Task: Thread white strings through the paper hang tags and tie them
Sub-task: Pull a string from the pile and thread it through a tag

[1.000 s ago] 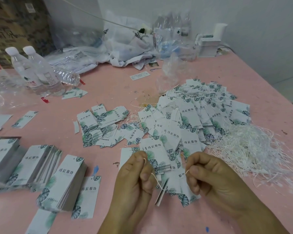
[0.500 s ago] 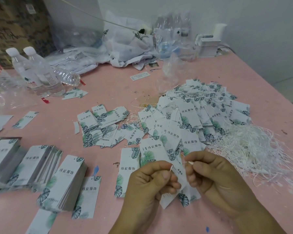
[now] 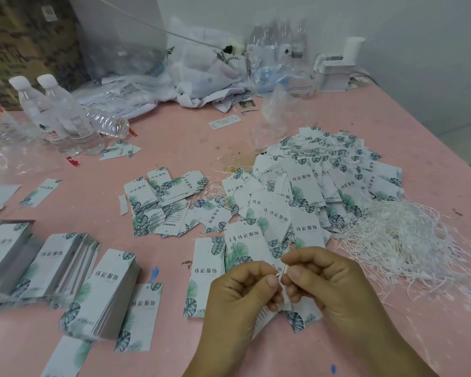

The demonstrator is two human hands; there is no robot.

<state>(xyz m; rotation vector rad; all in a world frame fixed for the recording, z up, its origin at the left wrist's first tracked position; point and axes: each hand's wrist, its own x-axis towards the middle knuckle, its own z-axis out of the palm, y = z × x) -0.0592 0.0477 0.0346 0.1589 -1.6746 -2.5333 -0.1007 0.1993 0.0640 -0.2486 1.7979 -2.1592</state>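
My left hand (image 3: 239,297) and my right hand (image 3: 329,287) meet near the table's front edge, thumbs and forefingers almost touching. Between them they pinch a short white string (image 3: 281,274), one end in each hand. A leaf-printed paper hang tag (image 3: 264,318) hangs below the fingers, mostly hidden by my left hand. A loose heap of white strings (image 3: 403,240) lies to the right. A big pile of tags with strings (image 3: 324,180) spreads behind my hands. Neat stacks of tags without strings (image 3: 104,292) stand at the left.
Water bottles (image 3: 63,118) stand at the back left on the pink table (image 3: 174,137). Plastic bags and wrappers (image 3: 207,72) crowd the back edge, with a white box (image 3: 337,74) at the back right. A smaller tag cluster (image 3: 161,202) lies mid-table. The table's right edge runs diagonally.
My hands have come together from about a hand's width apart. The string that stretched between them is now drawn short, and the tag has dropped lower behind my left hand.
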